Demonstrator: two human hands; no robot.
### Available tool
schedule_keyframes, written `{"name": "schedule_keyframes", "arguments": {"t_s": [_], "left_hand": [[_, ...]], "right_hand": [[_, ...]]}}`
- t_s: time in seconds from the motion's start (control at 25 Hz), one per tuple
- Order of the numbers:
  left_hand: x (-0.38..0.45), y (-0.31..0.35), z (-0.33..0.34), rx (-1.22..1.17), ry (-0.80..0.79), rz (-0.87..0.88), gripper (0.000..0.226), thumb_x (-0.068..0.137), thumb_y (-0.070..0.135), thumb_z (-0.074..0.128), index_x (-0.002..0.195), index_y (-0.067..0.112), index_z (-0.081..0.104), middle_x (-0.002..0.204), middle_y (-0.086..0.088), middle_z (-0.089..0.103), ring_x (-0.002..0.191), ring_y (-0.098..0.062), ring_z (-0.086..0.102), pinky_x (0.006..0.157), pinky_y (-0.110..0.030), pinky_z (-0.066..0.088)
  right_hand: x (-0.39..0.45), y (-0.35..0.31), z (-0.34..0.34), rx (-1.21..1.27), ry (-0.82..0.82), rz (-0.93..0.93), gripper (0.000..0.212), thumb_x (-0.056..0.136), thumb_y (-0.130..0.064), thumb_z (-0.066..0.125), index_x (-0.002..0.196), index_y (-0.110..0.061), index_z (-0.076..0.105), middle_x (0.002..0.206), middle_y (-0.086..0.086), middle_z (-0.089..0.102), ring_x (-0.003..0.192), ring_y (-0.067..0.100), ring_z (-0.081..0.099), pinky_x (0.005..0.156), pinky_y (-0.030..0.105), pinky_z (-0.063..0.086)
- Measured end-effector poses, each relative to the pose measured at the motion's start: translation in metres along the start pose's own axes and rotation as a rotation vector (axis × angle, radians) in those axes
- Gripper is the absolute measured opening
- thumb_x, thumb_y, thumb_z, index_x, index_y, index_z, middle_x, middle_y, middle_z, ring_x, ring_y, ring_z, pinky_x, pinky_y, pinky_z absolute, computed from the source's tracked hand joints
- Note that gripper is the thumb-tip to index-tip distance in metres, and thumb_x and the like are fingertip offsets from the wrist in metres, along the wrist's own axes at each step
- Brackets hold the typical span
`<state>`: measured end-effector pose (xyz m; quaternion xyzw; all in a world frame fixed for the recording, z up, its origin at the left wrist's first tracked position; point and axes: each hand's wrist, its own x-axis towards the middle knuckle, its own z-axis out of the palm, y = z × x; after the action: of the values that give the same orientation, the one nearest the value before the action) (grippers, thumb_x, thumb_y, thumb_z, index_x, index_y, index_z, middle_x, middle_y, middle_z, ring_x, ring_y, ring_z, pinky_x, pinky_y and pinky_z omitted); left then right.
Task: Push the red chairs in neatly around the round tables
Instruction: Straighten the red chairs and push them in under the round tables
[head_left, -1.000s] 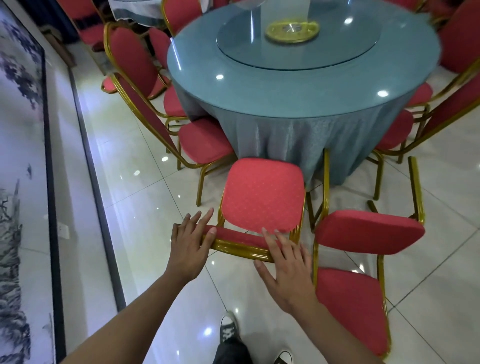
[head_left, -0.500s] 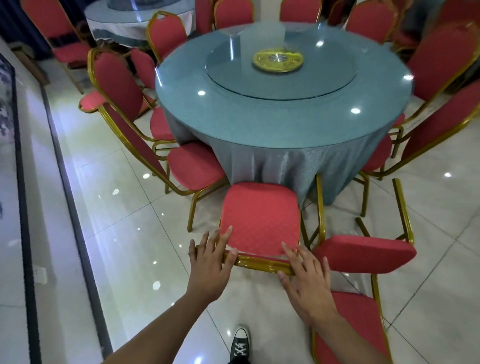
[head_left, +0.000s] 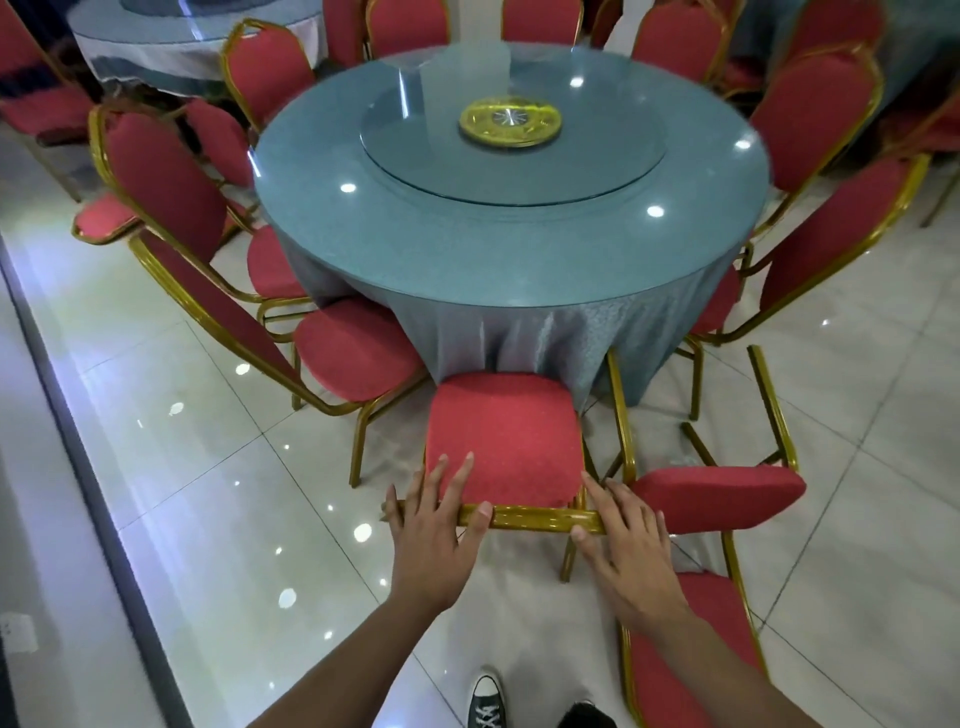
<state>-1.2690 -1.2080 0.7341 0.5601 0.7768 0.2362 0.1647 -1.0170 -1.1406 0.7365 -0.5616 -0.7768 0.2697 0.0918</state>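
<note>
Head view: nearest, a sneaker (head_left: 486, 701) stands on the tiled floor (head_left: 218, 519). Above it, the left hand (head_left: 436, 525) and right hand (head_left: 623, 540) rest flat with fingers spread on the gold top rail of a red chair (head_left: 504, 436), whose seat front touches the cloth of the round table (head_left: 509, 223). Just right lies an overturned chair (head_left: 717, 493).

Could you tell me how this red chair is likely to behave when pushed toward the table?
The red chair probably slides easily: thin gold legs on glossy floor tiles. Its rigid top rail, under both hands, shouldn't flex. Pushed that high, it might tip if a leg catches.
</note>
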Motion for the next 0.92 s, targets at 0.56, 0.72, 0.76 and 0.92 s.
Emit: {"name": "schedule_keyframes", "arguments": {"t_s": [0.56, 0.72, 0.76, 0.92], "left_hand": [[0.103, -0.012, -0.009, -0.039, -0.024, -0.031, 0.068, 0.087, 0.084, 0.009, 0.151, 0.061, 0.011, 0.167, 0.011, 0.014, 0.155, -0.013, 0.000, 0.122, -0.057, -0.002], [0.137, -0.016, -0.011, -0.015, -0.015, -0.037, 0.068, 0.089, 0.079, 0.014, 0.152, 0.055, 0.020, 0.167, 0.008, 0.019, 0.155, -0.015, 0.006, 0.123, -0.053, -0.005], [0.145, -0.017, -0.011, -0.014, -0.009, -0.033, 0.067, 0.090, 0.077, 0.016, 0.153, 0.054, 0.022, 0.167, 0.008, 0.019, 0.155, -0.014, 0.007, 0.123, -0.053, -0.006], [0.164, -0.031, -0.016, -0.016, 0.034, -0.008, 0.065, 0.092, 0.072, 0.023, 0.152, 0.049, 0.029, 0.164, 0.009, 0.025, 0.153, -0.011, 0.013, 0.124, -0.051, -0.003]], "right_hand": [[0.099, -0.011, 0.000, 0.053, 0.002, -0.010, 0.065, 0.092, -0.085, 0.015, 0.153, -0.063, 0.002, 0.165, -0.009, 0.018, 0.153, 0.019, 0.012, 0.123, 0.062, 0.000], [0.133, -0.017, -0.004, 0.047, 0.019, -0.021, 0.065, 0.093, -0.084, 0.015, 0.153, -0.063, 0.002, 0.164, -0.009, 0.019, 0.153, 0.020, 0.014, 0.122, 0.064, -0.001], [0.141, -0.018, -0.005, 0.047, 0.014, -0.020, 0.065, 0.093, -0.084, 0.015, 0.153, -0.063, 0.001, 0.164, -0.009, 0.019, 0.153, 0.020, 0.013, 0.122, 0.065, -0.001], [0.151, -0.034, 0.001, 0.070, 0.027, -0.002, 0.066, 0.093, -0.084, 0.014, 0.154, -0.062, 0.001, 0.164, -0.008, 0.017, 0.153, 0.019, 0.011, 0.122, 0.061, -0.007]]}}
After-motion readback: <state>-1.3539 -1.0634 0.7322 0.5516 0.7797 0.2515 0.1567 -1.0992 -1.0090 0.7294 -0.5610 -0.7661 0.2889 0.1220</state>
